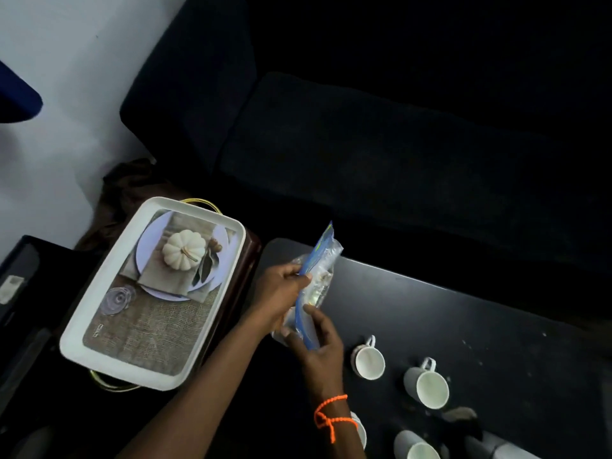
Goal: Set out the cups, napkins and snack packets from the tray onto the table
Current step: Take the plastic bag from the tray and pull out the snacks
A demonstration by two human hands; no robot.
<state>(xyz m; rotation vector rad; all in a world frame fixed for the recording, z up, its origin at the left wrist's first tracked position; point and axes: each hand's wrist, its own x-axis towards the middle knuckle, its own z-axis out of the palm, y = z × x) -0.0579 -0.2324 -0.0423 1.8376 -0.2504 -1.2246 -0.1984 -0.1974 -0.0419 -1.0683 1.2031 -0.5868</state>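
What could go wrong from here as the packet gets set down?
1. Both hands, left and right, hold the packet above the table; its loose top could snag or spill if it opens.
2. The cups stand close by the right wrist, so lowering the arm might knock one over.
3. The tray overhangs its stand, so an elbow bump may tip it.

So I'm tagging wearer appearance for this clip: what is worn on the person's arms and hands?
Both forearms are bare, with no sleeves or gloves in view. The right hand has a knotted bright orange cord bracelet at its wrist. The left hand wears nothing visible.
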